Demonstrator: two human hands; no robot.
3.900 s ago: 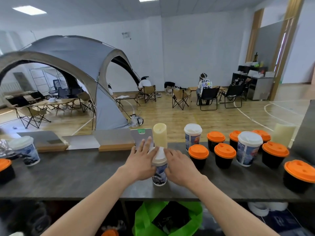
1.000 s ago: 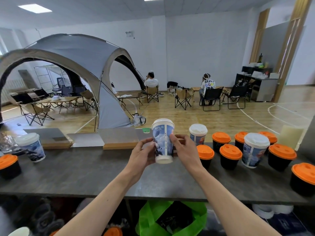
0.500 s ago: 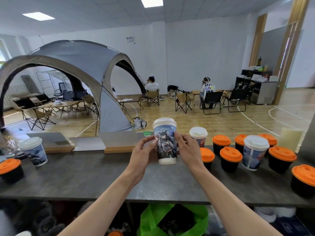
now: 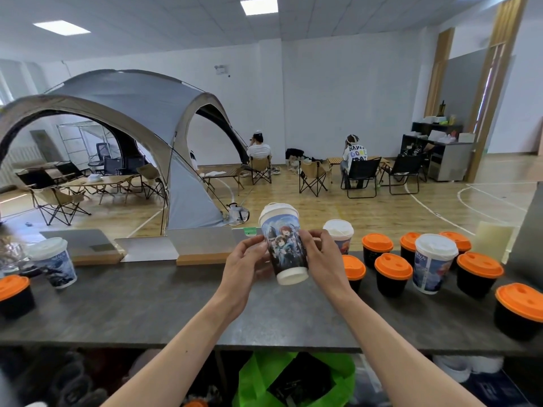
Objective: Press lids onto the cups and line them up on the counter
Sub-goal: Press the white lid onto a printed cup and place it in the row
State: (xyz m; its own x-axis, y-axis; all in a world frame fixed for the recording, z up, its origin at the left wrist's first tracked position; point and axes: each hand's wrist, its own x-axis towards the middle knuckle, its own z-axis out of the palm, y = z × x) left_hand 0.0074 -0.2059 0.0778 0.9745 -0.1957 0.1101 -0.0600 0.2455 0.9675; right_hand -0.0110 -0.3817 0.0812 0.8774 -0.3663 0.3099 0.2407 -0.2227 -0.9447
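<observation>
We have lifted the cup (image 4: 283,248) off the counter (image 4: 147,304), where we were pressing it. Our left hand (image 4: 245,267) and right hand (image 4: 321,259) both grasp its sides, turning it, slightly tilted, in the air at twelve o'clock. Its white lid (image 4: 279,211) looks seated, so lining up comes next, likely beside the lidded cups (image 4: 392,273) at two o'clock.

I'm looking across a big hall: white walls (image 4: 323,98), a wooden floor (image 4: 382,212) with painted court lines, and ceiling light panels (image 4: 258,5) glowing. There's a grey dome tent (image 4: 132,113) on the left and folding chairs (image 4: 361,176) mid-room. Two seated people (image 4: 354,154) face away, with a cabinet (image 4: 446,163) far right.
</observation>
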